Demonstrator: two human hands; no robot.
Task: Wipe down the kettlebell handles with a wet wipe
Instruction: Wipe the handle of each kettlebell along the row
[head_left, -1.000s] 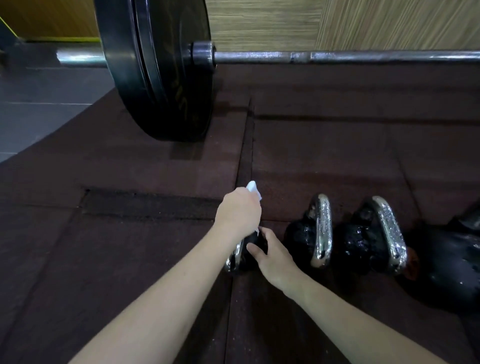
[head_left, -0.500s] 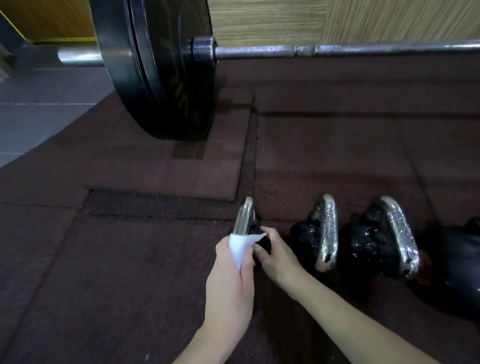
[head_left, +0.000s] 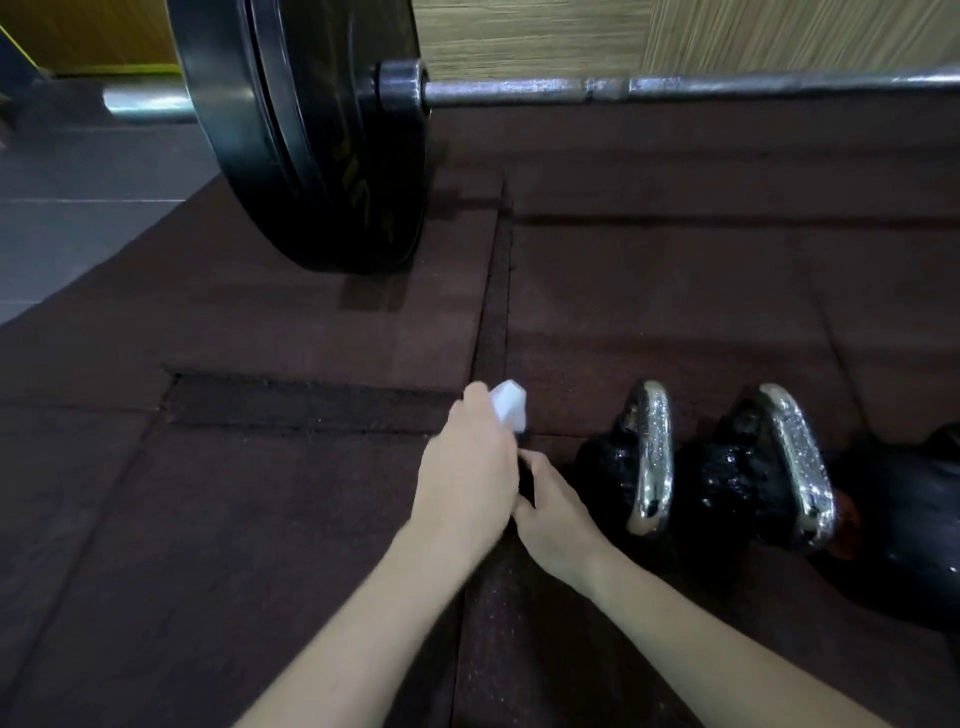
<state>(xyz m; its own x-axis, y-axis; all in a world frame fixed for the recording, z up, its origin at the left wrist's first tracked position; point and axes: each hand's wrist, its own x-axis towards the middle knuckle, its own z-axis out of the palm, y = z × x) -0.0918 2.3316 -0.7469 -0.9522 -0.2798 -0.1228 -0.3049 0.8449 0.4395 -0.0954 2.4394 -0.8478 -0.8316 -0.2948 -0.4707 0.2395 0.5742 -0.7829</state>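
1. The left hand (head_left: 467, 473) is closed around a white wet wipe (head_left: 509, 410), and a corner of the wipe pokes out beyond the knuckles on the far side of the fist. The fist appears to be wrapped over the handle of the leftmost kettlebell, but the handle itself is hidden under the hand, so contact between wipe and metal is a judgement, not something shown.

2. Touching that fist on its right, the right hand (head_left: 556, 514) is curled against the dark body of the same kettlebell, of which only a sliver (head_left: 525, 486) shows between the two hands. It seems to be steadying the bell; whether the fingers truly clamp it or just press on it, I cannot tell.

3. Just right of the grip stands a second kettlebell with a chrome handle (head_left: 652, 457), bare and untouched by either hand.

4. Further right again, a third kettlebell with a chrome handle (head_left: 795, 462), also free of any hand. Beyond it a larger dark kettlebell (head_left: 914, 525) sits at the frame edge, its handle mostly out of view.

5. Well away on the far side of the grip, a barbell (head_left: 675, 88) with a black bumper plate (head_left: 311, 135) rests on the rubber floor mat (head_left: 260, 519); it plays no part here.

6. Progress, as a judgement: the first handle in the row is being wiped now. Nothing shows whether the chrome handles to the right are cleaned, so at least two or three appear to remain.
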